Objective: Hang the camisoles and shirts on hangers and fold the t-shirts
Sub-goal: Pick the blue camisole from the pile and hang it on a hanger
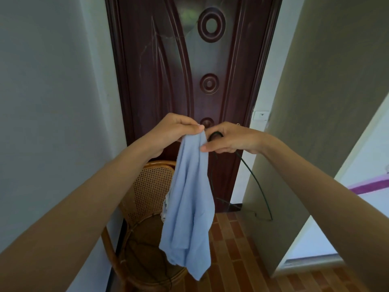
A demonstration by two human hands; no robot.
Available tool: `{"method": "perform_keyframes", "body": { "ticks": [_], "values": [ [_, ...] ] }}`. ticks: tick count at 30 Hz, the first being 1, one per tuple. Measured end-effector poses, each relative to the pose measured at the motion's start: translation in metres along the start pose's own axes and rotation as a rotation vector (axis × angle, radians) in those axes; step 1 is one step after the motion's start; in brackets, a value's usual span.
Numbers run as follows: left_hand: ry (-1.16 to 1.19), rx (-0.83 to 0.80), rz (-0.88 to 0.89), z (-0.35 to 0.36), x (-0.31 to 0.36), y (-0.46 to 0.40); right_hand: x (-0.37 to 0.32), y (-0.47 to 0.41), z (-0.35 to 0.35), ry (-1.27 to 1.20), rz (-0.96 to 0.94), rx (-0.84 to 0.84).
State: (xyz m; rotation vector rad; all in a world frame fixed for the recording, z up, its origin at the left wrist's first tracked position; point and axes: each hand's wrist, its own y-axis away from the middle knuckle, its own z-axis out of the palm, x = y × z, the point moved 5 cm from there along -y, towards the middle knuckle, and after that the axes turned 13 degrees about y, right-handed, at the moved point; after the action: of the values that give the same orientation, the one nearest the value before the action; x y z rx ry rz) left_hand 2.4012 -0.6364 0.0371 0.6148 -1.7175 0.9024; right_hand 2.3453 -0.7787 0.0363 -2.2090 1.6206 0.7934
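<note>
Pinching the top edge of a light blue garment (187, 203), the left hand (179, 129) is curling thumb and fingers round the bunched fabric in front of a dark brown door (168, 60). Garment is hanging straight down from the hands, loose and crumpled, its lower end dangling over the seat of a wicker chair (147, 186) standing by the left wall. Can't tell if it is a camisole or a shirt. Right hand (231, 139) is gripping a thin dark wire hanger (259, 186), hook showing above the knuckles, while its thumb is touching the fabric just beside the left hand. Hanger's wire is curving down to the right, outside the garment. Brick-pattern floor (242, 249) is showing below.
</note>
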Motion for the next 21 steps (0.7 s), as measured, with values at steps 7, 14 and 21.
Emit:
{"method": "perform_keyframes", "body": {
  "ticks": [7,14,21],
  "values": [
    [-0.007,-0.055,-0.087,-0.003,-0.021,0.006,-0.008,0.001,-0.011,0.039,0.009,0.227],
    [0.019,-0.128,-0.101,0.001,-0.034,0.014,-0.016,0.008,-0.037,-0.139,-0.049,0.486],
    [-0.382,-0.281,-0.174,-0.016,-0.077,0.026,-0.005,0.02,-0.065,-0.241,-0.047,0.69]
  ]
}}
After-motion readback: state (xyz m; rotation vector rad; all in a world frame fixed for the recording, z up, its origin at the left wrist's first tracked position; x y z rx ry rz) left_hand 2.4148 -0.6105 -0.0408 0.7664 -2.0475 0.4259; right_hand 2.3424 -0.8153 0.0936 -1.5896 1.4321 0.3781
